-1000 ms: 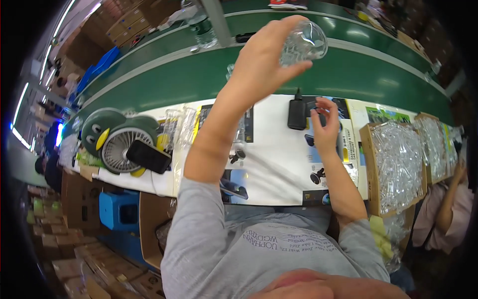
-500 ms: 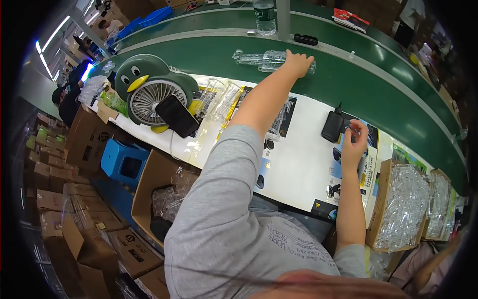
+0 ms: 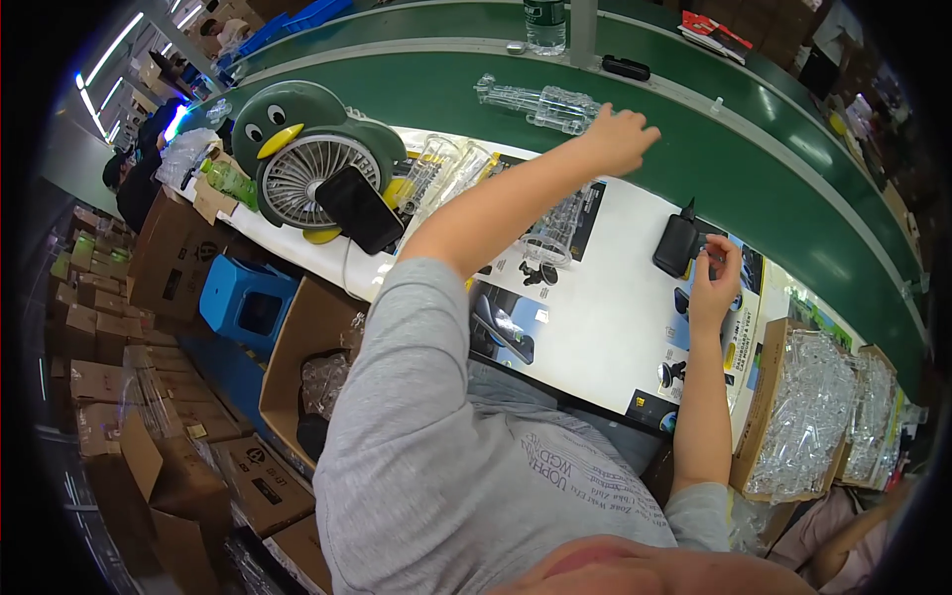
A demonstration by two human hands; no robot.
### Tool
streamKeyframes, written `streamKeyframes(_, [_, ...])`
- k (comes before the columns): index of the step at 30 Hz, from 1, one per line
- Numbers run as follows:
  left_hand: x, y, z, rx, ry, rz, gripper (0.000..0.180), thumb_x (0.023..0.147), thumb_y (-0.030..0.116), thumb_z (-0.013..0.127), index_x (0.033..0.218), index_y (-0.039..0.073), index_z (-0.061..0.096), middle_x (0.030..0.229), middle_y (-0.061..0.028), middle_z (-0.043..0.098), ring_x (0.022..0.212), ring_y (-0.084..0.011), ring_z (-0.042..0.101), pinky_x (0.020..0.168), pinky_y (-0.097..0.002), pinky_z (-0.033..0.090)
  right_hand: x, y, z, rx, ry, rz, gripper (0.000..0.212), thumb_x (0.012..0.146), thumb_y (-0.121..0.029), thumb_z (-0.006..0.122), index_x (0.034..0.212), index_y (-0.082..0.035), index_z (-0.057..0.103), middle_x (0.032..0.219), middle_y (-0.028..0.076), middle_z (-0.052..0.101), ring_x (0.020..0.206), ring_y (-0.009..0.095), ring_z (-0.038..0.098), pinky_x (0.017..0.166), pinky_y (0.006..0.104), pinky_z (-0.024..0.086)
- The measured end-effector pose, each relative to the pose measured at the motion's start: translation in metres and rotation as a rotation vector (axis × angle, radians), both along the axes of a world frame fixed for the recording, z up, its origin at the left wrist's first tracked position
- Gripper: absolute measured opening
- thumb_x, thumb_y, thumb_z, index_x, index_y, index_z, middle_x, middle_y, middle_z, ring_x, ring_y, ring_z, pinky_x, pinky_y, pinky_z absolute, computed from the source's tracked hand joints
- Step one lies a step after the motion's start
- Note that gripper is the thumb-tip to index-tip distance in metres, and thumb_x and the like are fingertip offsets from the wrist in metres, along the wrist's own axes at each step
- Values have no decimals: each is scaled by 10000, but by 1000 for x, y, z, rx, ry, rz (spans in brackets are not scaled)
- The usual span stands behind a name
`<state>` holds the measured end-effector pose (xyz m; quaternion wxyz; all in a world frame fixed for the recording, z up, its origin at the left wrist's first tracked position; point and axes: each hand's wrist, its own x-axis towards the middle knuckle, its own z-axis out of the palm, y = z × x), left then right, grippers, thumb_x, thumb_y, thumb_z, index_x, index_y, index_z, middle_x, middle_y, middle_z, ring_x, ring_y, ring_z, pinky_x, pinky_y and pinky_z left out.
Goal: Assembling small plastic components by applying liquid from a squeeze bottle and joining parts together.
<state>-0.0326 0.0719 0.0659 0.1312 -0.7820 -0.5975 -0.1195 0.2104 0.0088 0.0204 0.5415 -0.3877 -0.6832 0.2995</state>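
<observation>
My left hand (image 3: 623,142) reaches over the green belt (image 3: 694,149), fingers spread, holding nothing. Just left of its fingertips, clear plastic parts (image 3: 540,104) lie on the belt; I cannot tell whether the hand touches them. My right hand (image 3: 716,283) is over the right part of the white table, fingers curled inward. What it holds, if anything, is too small to make out. Beside those fingers stands a black rounded device (image 3: 676,243) with a pointed tip on top. More clear plastic parts (image 3: 557,223) lie on the table below my left forearm.
A green penguin-shaped fan (image 3: 317,169) stands at the left, with a black phone (image 3: 359,210) leaning before it. Cardboard boxes of clear parts (image 3: 803,416) are at the right. A water bottle (image 3: 545,25) stands beyond the belt, and a blue stool (image 3: 248,302) at lower left.
My left hand has come away from the clear plastic parts, moving right and slightly nearer, and its fingers have spread. My right hand stays beside the black device, fingers curled.
</observation>
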Motion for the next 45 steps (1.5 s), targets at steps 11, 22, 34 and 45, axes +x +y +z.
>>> streamKeyframes(11, [25, -130, -26, -82, 8, 47, 317, 713, 217, 594, 991, 74, 548, 958, -151, 558, 1104, -358, 433, 815, -435, 400, -5, -3, -4, 15, -140, -2, 180, 781, 7, 496, 954, -26, 533, 884, 36, 528, 785, 112, 504, 722, 228, 411])
streamKeyframes(22, [21, -140, -30, 79, -200, -120, 166, 691, 121, 569, 821, 18, 571, 812, -171, 596, 1124, -369, 431, 691, -419, 442, -16, -5, 28, 76, -602, 27, 406, 701, 90, 463, 1052, -92, 551, 865, 71, 494, 770, 199, 500, 706, 285, 415])
streamKeyframes(34, [9, -137, -27, 2, -310, -76, 210, 737, 175, 576, 891, 32, 577, 856, -125, 605, 1144, -313, 424, 796, -387, 444, -20, 10, 48, 702, -1324, 165, 440, 705, -8, 466, 1101, -177, 557, 820, 60, 448, 826, 210, 459, 771, 326, 376])
streamKeyframes(45, [7, -136, -26, -21, -301, -74, 200, 735, 179, 579, 884, 46, 576, 848, -118, 605, 1135, -323, 437, 773, -380, 460, -16, -2, 31, 332, -323, -3, 436, 725, -20, 647, 1124, -68, 478, 1030, 96, 522, 969, 211, 505, 836, 293, 401])
